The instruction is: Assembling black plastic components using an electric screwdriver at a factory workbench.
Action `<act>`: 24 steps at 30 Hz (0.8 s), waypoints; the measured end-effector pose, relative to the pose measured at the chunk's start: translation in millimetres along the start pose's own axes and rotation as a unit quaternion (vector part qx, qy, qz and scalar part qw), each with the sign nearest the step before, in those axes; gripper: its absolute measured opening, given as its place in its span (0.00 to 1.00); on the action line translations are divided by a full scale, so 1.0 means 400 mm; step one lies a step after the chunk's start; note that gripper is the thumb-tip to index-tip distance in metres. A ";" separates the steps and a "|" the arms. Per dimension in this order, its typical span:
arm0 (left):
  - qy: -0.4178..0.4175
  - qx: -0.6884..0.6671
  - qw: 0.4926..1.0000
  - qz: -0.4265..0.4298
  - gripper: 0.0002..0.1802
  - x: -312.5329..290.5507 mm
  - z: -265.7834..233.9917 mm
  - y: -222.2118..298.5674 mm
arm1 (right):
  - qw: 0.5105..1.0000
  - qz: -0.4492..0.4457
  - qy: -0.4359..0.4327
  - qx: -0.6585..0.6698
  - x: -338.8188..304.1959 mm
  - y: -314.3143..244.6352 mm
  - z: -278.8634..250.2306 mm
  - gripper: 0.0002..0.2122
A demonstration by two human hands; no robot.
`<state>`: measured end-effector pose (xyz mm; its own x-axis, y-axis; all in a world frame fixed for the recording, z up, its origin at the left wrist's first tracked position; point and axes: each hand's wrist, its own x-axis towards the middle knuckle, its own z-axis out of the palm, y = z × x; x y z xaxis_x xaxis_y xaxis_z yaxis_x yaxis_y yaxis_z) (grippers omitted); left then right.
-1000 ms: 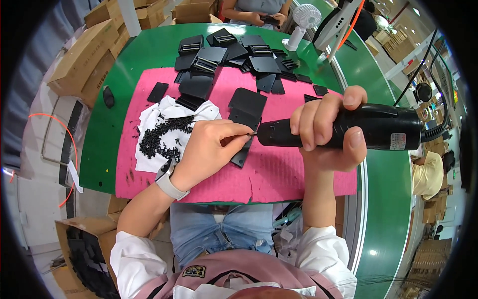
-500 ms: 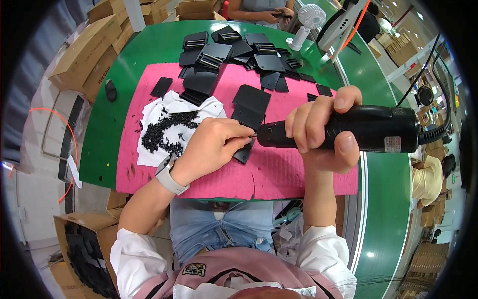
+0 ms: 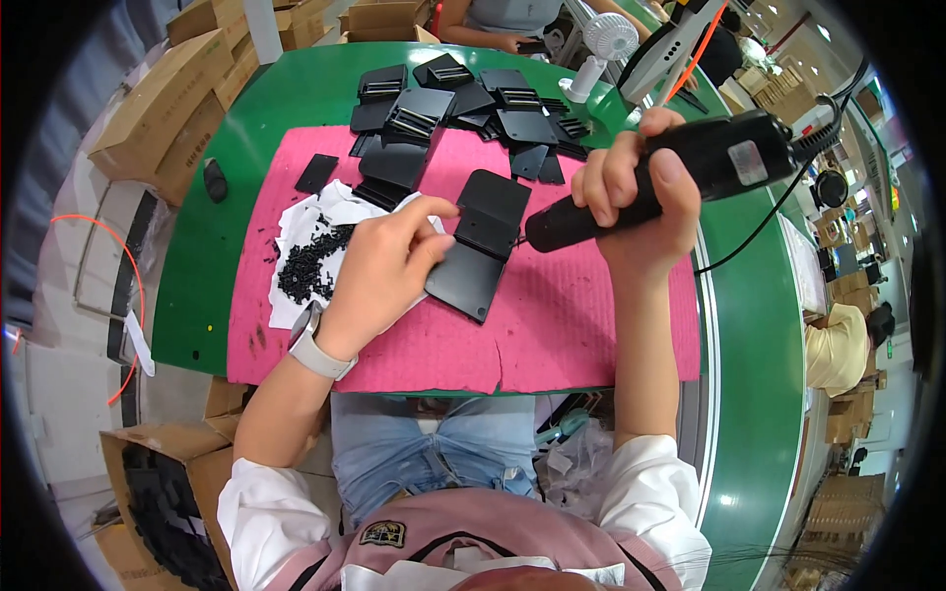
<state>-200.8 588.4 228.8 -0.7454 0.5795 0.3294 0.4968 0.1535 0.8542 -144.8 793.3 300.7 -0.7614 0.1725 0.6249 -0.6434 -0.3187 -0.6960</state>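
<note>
Drawn back to the left since half a second ago, the left hand (image 3: pixel 386 261) has come away from the tip of the black power screwdriver (image 3: pixel 631 192), which was level then and now slants, its cable end raised. The left thumb and forefinger stand apart with a gap between them, close to the upper left edge of the lower of two black panels (image 3: pixel 468 281); whether they touch it I cannot tell. The right hand (image 3: pixel 645 192) is wrapped around the screwdriver's body, fingers closed on it, and the short bit (image 3: pixel 519 241) points left, just beside the right edge of the two panels; contact there is too small to make out. Those panels lie end to end, slightly skewed, on the pink mat (image 3: pixel 552 340). Left of them, partly behind the left hand, a white cloth (image 3: pixel 286 311) bears a heap of tiny black screw-like pieces (image 3: pixel 307 271). Just above the cloth lies a small black plate (image 3: pixel 316 174). Further off, a jumbled pile of black slotted parts (image 3: pixel 424 106) spans the mat's far edge and the green table (image 3: pixel 187 315). Beyond the pile, to the right, stands a white fan (image 3: pixel 609 37), and cardboard boxes (image 3: pixel 163 103) are stacked past the table's left side.
</note>
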 end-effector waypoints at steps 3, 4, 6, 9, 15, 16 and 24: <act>0.030 0.068 0.997 0.028 0.10 0.004 -0.001 -0.020 | 0.999 0.020 0.004 -0.027 0.011 0.017 -0.004 0.13; 0.032 0.062 0.996 0.053 0.10 0.005 0.004 -0.025 | 1.000 0.019 0.013 -0.018 0.010 0.025 -0.003 0.13; 0.032 0.057 0.995 0.078 0.11 0.004 0.010 -0.033 | 0.999 0.027 0.020 -0.030 0.009 0.033 -0.003 0.13; 0.011 0.104 0.990 0.092 0.12 0.001 0.019 -0.039 | 0.998 0.038 0.022 -0.040 0.006 0.039 -0.002 0.13; 0.015 0.110 0.990 0.091 0.12 0.001 0.034 -0.038 | 0.996 0.047 0.042 -0.061 0.019 0.053 0.011 0.10; 0.009 0.095 0.993 0.076 0.13 0.003 0.032 -0.038 | 0.995 0.054 0.023 -0.087 0.023 0.056 0.014 0.09; 0.000 0.076 0.996 0.053 0.13 0.002 0.031 -0.035 | 0.991 0.081 -0.018 -0.100 0.035 0.063 0.023 0.07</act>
<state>-202.9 596.8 212.1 -0.6850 0.5988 0.4151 0.6343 0.2099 0.7441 -171.0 779.2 295.1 -0.8556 0.0997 0.5080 -0.5176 -0.1473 -0.8428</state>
